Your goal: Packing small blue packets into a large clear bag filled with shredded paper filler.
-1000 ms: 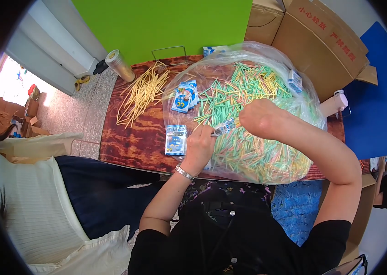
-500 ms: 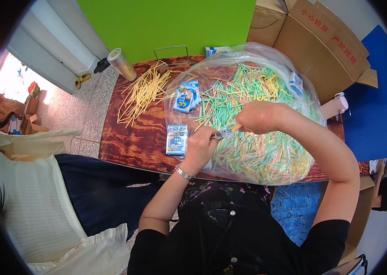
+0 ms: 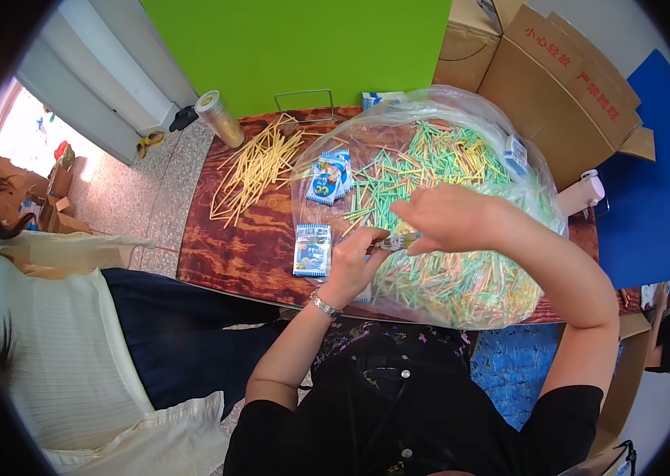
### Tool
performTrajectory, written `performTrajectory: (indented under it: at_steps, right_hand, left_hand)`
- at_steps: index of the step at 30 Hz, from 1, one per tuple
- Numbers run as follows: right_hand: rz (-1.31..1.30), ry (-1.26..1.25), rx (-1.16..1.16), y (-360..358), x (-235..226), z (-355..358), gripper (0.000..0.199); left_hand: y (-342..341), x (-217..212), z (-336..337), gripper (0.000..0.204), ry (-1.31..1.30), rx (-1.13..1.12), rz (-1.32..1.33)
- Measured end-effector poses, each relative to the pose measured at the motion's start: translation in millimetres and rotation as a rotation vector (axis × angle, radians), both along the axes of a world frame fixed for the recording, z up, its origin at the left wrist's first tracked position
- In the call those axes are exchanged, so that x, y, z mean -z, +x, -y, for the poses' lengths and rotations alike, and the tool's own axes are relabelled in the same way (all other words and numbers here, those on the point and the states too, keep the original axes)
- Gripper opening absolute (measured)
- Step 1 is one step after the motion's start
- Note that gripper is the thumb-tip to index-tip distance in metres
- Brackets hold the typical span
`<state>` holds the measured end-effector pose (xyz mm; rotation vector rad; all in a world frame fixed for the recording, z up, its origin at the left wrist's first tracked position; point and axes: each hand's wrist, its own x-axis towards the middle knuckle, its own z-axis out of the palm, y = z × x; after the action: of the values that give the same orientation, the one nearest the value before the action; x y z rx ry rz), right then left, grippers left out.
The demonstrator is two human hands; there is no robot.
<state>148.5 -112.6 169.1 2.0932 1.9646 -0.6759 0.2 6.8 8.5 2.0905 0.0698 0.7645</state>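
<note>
My left hand, with a metal watch band at the wrist, is closed around a small clear-and-blue packet. Against the packet's right end, my right hand is closed with its fingertips pinched. A bit of yellowish stick shows between them; the rest is hidden by the fingers. Both hands are over a large clear plastic bag, spread wide, with a heap of thin green, yellow and pink sticks in it. Blue-and-white packets lie on the bag's left part, and another packet lies beside my left hand.
Loose pale yellow sticks and a clear canister are at the table's far left. A cardboard box and a pink bottle stand at right. A person in a cream top is close on my left.
My right hand has come nearer to the left, and less of the sticks shows between it and the packet. The whole view has shifted slightly.
</note>
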Motion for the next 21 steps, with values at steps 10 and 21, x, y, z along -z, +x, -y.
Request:
performTrajectory:
  at_steps: [10, 21]
  right_hand:
    - [-0.466, 0.745, 0.171, 11, 68, 14, 0.03]
    - [-0.468, 0.963, 0.433, 4, 132, -43, 0.011]
  left_hand:
    - [3, -2, -14, 0.031, -0.495, 0.188, -0.059]
    - [12, 11, -88, 0.014, 0.028, -0.104, -0.063]
